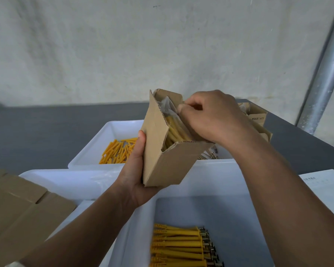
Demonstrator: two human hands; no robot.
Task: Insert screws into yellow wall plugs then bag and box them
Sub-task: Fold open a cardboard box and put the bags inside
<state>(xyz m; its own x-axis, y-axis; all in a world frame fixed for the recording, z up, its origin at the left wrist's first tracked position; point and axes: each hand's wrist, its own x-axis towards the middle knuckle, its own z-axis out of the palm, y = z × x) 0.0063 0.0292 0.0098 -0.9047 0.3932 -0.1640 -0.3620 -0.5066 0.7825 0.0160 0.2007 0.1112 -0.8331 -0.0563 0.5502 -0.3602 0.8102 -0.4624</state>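
Observation:
My left hand [135, 170] grips a small open cardboard box [162, 162] from below and holds it tilted above the white bins. Inside the box lies a clear bag of yellow wall plugs [174, 128]. My right hand [214, 116] reaches into the box mouth, its fingers curled and pinching the bag's top edge. In the near white bin [229, 189] lie several assembled yellow plugs with screws [181, 245]. Bare yellow wall plugs [120, 151] lie in the far left white bin [96, 143].
Flat folded cardboard boxes [21, 207] lie at the lower left over another white bin [66, 180]. Loose screws [210, 153] show behind the held box. Another printed cardboard box [256, 114] stands at the back right. A paper sheet [328, 185] lies at the right; a metal pole [324, 74] stands beyond.

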